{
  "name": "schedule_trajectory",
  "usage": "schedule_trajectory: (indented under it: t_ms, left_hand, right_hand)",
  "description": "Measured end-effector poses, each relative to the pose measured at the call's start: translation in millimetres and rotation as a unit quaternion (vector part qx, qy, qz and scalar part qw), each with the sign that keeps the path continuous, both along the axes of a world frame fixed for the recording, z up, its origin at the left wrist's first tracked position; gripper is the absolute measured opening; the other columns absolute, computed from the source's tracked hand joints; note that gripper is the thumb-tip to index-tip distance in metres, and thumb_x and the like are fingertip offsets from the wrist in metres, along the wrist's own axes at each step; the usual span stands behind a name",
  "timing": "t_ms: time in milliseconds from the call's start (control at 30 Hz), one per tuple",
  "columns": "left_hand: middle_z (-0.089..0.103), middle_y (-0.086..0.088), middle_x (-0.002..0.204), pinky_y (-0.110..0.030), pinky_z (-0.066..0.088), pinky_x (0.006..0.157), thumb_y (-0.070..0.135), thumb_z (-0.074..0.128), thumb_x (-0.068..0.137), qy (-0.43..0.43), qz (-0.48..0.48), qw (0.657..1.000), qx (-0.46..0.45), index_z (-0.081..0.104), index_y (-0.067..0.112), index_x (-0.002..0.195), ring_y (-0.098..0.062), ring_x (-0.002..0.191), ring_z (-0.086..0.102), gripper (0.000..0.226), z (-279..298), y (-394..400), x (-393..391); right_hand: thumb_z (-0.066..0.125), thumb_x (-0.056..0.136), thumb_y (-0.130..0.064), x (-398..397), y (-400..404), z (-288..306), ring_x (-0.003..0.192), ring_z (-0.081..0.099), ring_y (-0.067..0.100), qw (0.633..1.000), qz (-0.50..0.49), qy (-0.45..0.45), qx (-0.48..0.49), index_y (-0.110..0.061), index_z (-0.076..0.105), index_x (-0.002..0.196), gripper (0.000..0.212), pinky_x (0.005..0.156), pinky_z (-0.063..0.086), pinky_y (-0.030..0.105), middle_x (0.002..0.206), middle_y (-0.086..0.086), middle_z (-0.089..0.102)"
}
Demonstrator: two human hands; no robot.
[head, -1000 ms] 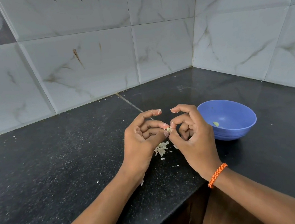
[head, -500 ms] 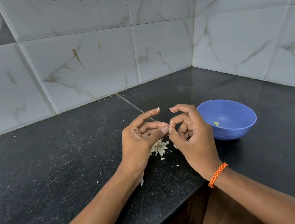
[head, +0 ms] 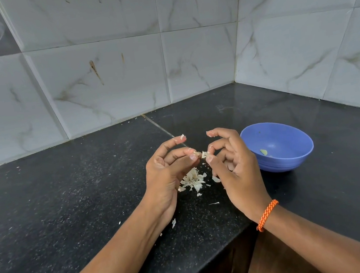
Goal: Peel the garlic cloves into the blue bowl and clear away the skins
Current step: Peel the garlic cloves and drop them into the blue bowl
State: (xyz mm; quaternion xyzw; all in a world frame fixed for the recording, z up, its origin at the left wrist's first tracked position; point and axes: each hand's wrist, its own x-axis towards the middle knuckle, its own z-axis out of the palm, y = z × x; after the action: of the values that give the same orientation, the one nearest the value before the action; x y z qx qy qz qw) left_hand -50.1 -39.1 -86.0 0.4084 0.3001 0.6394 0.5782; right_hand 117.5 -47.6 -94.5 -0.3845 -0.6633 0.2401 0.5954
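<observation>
One garlic clove [head: 204, 154], small, pale and papery-looking, sat pinched between my two hands above the black counter [head: 67, 198]. My left hand [head: 168, 172] had thumb & middle finger curled onto a bit at its left end, index lifted w/ a flake of skin stuck to the tip. My right hand [head: 234, 170] pinched the clove's right side w/ thumb & a fingertip, other fingers curled loose, not touching it. Below, directly under the hands, lay one loose pile of skins [head: 193, 180], whitish, thin, curled, w/ a few stray flakes around it on the counter. One blue bowl [head: 293, 157] stood just right of my right hand, one small greenish-yellow piece [head: 264, 152] inside; couldn't tell what it was. One orange braided band [head: 267, 215] on my right wrist.
</observation>
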Motion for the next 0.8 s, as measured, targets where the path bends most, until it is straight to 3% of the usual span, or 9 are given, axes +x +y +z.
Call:
schedule_trajectory:
  t_ms: [133,267,400,567,800]
  left_hand:
    - [0.077,-0.019,0.098,-0.041,0.064,0.093,-0.009,0.082,0.084,-0.001,0.006,1.000,0.000,0.071,0.001,0.129,-0.037,0.101,0.077,0.048,-1.7,0.1,0.0]
    - [0.078,-0.018,0.095,-0.044,0.063,0.096,-0.009,0.081,0.084,0.004,0.017,1.000,-0.001,0.071,0.000,0.124,-0.035,0.096,0.078,0.043,-2.6,0.8,-0.8]
    - [0.078,-0.017,0.092,-0.046,0.064,0.099,-0.010,0.080,0.084,0.020,0.026,0.999,0.003,0.070,0.000,0.121,-0.033,0.094,0.079,0.040,-2.0,1.2,-1.3]
    - [0.076,-0.017,0.093,-0.041,0.063,0.094,-0.009,0.080,0.085,0.027,0.024,0.999,-0.002,0.071,0.003,0.119,-0.033,0.095,0.079,0.038,-3.9,1.1,-1.5]
    - [0.076,-0.019,0.096,-0.038,0.063,0.091,-0.010,0.081,0.085,0.029,0.031,0.999,-0.006,0.072,0.002,0.120,-0.035,0.096,0.078,0.038,-5.3,2.8,-3.6]
  right_hand:
    - [0.058,0.105,-0.004,-0.2,1.6,-1.4,0.084,0.070,0.022,1.000,-0.012,-0.021,-0.016,-0.030,0.056,0.139,0.042,0.074,0.062,0.044,0.105,-0.010,0.068]
    - [0.050,0.108,-0.006,1.3,2.7,-2.7,0.084,0.070,0.019,0.999,-0.035,-0.025,-0.007,-0.025,0.058,0.137,0.036,0.068,0.058,0.030,0.098,-0.009,0.072]
    - [0.062,0.106,-0.014,1.8,5.4,-2.3,0.079,0.068,0.018,0.998,-0.053,-0.043,-0.010,-0.026,0.061,0.129,0.026,0.071,0.058,0.036,0.081,-0.006,0.069]
    - [0.073,0.089,0.004,3.1,10.1,-3.2,0.081,0.063,0.019,0.998,-0.024,-0.048,-0.025,-0.027,0.063,0.127,0.050,0.069,0.060,0.037,0.086,-0.007,0.060]
    - [0.071,0.090,0.010,3.9,13.5,-5.4,0.103,0.071,0.017,0.998,0.015,-0.042,-0.033,-0.028,0.059,0.140,0.064,0.086,0.062,0.031,0.104,-0.008,0.070]
